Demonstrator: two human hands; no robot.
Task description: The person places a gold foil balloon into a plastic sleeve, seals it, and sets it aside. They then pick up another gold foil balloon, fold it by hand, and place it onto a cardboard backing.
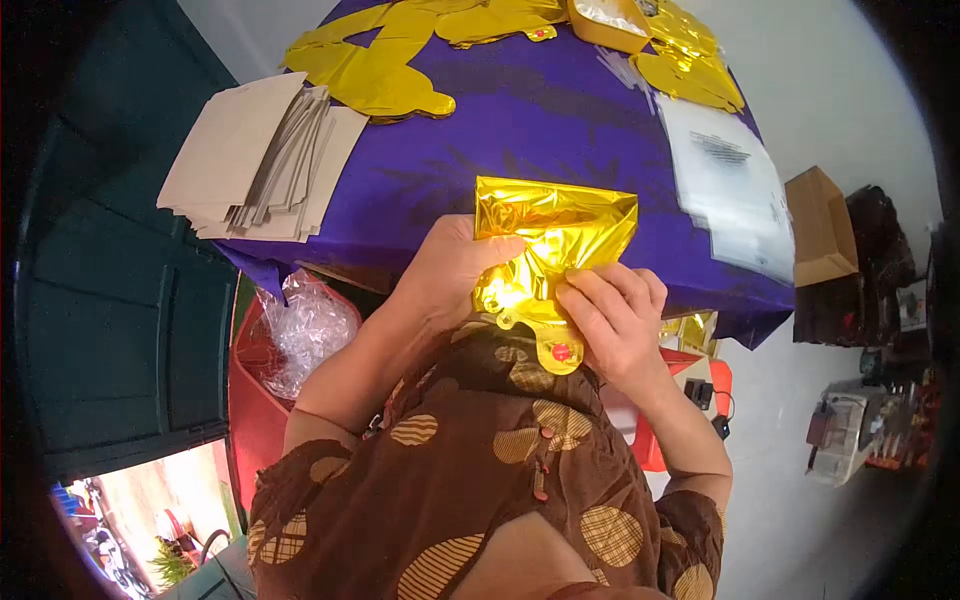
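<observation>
A shiny gold foil piece (560, 225), folded into a rough rectangle, is held in front of my body at the near edge of the purple-covered table (480, 135). My left hand (450, 265) grips its left side, with the thumb lying on top of the foil. On its lower right side, the bent fingers of my right hand (615, 310) press the foil. A rounded tab with a red spot (560, 352) hangs from the bottom of the foil, between my hands.
Stacked beige cards (240, 150) lie at the table's left, clear plastic packets (725, 180) at its right. Flat gold foil shapes (380, 80) and a yellow tray (610, 28) are at the far side. A red bin (250, 385) with clear plastic stands below left; a cardboard box (820, 225) is at right.
</observation>
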